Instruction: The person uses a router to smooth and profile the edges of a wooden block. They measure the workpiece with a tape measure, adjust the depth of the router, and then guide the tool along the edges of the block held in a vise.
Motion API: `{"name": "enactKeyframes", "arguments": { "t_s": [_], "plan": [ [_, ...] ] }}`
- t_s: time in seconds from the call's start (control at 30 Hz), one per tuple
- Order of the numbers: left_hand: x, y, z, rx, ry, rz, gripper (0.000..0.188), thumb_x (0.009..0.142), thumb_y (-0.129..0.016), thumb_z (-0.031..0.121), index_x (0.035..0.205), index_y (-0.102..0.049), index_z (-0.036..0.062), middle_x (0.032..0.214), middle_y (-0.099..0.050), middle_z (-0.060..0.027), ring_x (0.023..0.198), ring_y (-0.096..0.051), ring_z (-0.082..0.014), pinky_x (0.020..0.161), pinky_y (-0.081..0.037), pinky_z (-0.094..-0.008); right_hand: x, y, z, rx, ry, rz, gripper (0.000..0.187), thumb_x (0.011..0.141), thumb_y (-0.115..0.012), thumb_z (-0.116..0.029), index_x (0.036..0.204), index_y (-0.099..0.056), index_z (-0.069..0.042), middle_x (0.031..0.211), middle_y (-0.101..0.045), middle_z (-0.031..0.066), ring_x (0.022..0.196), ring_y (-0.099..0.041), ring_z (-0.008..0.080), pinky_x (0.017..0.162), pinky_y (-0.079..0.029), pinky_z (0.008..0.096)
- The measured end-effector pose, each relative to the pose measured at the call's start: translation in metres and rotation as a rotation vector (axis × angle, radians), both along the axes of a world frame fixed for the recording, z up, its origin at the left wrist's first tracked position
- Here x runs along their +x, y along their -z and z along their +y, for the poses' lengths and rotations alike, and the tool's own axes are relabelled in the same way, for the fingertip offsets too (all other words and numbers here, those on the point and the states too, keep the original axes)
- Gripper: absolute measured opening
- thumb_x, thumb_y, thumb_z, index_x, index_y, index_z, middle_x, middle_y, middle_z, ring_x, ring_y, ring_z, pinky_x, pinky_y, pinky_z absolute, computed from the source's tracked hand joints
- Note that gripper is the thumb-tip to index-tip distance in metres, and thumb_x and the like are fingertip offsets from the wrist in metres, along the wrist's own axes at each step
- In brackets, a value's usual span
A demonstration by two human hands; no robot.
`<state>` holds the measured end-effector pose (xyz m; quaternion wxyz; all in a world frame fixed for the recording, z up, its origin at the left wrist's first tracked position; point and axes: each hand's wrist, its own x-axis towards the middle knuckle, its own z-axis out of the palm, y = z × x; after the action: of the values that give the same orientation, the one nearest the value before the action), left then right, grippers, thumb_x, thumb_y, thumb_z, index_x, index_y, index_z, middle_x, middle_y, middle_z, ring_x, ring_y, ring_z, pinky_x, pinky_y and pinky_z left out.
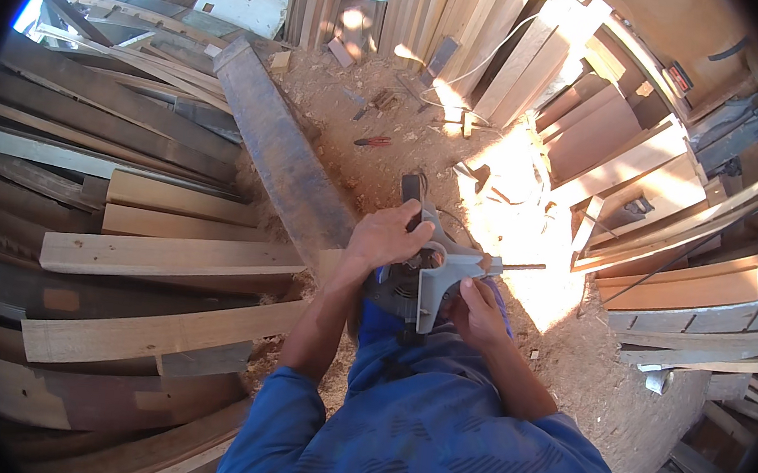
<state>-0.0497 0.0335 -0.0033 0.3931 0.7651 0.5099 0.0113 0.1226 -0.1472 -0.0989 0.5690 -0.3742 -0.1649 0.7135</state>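
Observation:
A handheld power tool (439, 273) with a grey metal base and dark body rests across my lap; its exact kind is hard to make out. My left hand (388, 237) is closed over the upper left part of it, near a black handle (413, 187). Against the lower right of the grey base, my right hand (477, 315) grips the edge with thumb and bent fingers. From the tool's right side a thin straight rod (523, 267) sticks out over the floor. The fingertips of my right hand are partly hidden beneath the base.
Red-handled pliers (372, 141) lie on the sawdust-covered floor (600, 391) ahead. A long, wide dark plank (283, 147) slopes away at the left, beside stacked boards (170, 254). More timber (663, 180) crowds the right side, and upright boards (416, 15) stand at the back.

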Motion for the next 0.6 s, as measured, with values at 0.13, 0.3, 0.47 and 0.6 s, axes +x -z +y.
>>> {"name": "enactKeyframes", "arguments": {
  "t_s": [0.13,0.3,0.47,0.6],
  "plan": [
    [0.014,0.007,0.014,-0.041,0.048,0.04,0.048,0.093,-0.056,0.051,0.117,-0.058,0.0091,0.109,-0.07,-0.0264,0.108,-0.065,-0.0458,0.093,-0.049,-0.0541,0.011,-0.002,0.004,-0.055,0.01,0.078,0.036,0.11,-0.046,-0.03,0.131,-0.055,-0.002,0.12,-0.068,0.0097,0.106,-0.068,0.0219,0.091,-0.056,0.0424],
    [0.019,0.021,0.046,-0.177,-0.031,0.008,0.045,0.093,-0.058,0.048,0.115,-0.059,0.0079,0.105,-0.069,-0.0265,0.105,-0.065,-0.0457,0.09,-0.05,-0.0522,0.01,-0.025,0.049,-0.142,0.09,-0.072,0.037,0.108,-0.054,-0.033,0.12,-0.062,0.001,0.102,-0.067,0.0043,0.091,-0.061,0.0103,0.08,-0.05,0.0285],
    [0.029,0.017,0.077,-0.281,-0.217,0.029,0.041,0.093,-0.06,0.043,0.114,-0.061,0.0075,0.099,-0.069,-0.0258,0.1,-0.067,-0.0439,0.088,-0.051,-0.0476,0.039,-0.037,0.108,-0.14,-0.158,-0.057,0.037,0.106,-0.056,-0.027,0.13,-0.056,0.002,0.111,-0.064,0.0032,0.103,-0.057,0.0098,0.09,-0.047,0.0282],
    [0.033,0.023,0.093,-0.211,-0.319,-0.102,0.037,0.092,-0.063,0.038,0.116,-0.062,0.0086,0.101,-0.069,-0.0219,0.1,-0.067,-0.0429,0.087,-0.052,-0.0471,0.038,-0.043,0.143,-0.249,-0.095,-0.058,0.039,0.102,-0.062,-0.019,0.134,-0.052,-0.001,0.118,-0.062,0.0043,0.11,-0.056,0.0134,0.098,-0.045,0.0311]
  ]
}}
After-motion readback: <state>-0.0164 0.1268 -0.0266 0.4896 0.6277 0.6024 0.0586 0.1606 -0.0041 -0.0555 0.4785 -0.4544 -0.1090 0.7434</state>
